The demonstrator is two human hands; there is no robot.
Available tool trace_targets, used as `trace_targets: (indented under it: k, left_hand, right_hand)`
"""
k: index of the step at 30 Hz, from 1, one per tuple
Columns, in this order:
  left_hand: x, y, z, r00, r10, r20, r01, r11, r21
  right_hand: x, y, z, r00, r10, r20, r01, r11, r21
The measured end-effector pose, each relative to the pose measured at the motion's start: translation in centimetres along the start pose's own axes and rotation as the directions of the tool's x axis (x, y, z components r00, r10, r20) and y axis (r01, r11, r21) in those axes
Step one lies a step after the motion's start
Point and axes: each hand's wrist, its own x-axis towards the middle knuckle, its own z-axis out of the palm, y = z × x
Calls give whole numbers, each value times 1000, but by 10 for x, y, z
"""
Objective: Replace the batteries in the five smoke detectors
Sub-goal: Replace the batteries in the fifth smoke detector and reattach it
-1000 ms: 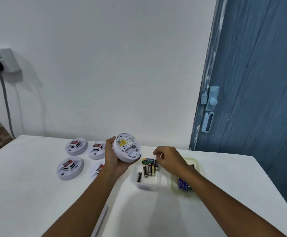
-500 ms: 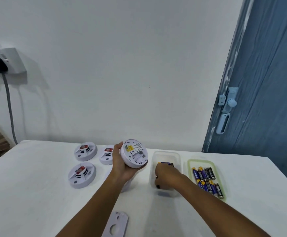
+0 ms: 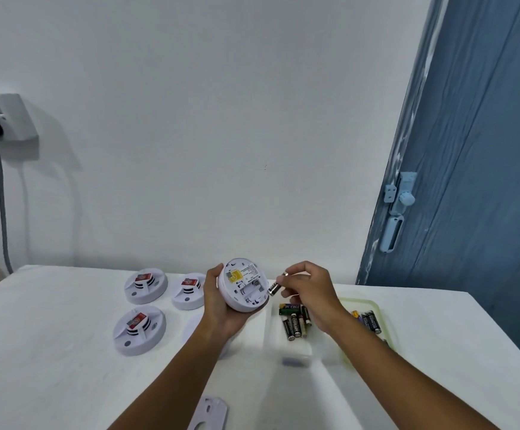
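Now | L grip (image 3: 218, 301) holds detector (image 3: 243, 285) | R grip (image 3: 309, 287) pinches battery (image 3: 274, 287) beside compartment

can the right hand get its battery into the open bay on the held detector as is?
Probably yes. The right hand pinches a battery right beside the smoke detector, which the left hand holds with its battery bay facing it, nothing between.
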Motion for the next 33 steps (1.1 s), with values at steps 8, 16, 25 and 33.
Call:
trace_targets:
  k: [8,16,25,33]
  left_hand:
    - [-7,-6,14,998,-21,54,22,1000,-17]
    - [-8,-10,17,998,24,52,-23,999,-25]
    - [-8,-8,17,993,89,72,-87,996,-25]
    - [-8,-9,16,988,132,85,-130,991,-24]
  right_hand:
    - [-4,0,10,996,87,-7,-86,989,121]
    - [-10,2,21,994,-98,-53,91,988,-121]
    - [-20,17,23,956,-291,-27,267,908,-322]
    - [-24,41,20,874,-472,113,465,747,-475]
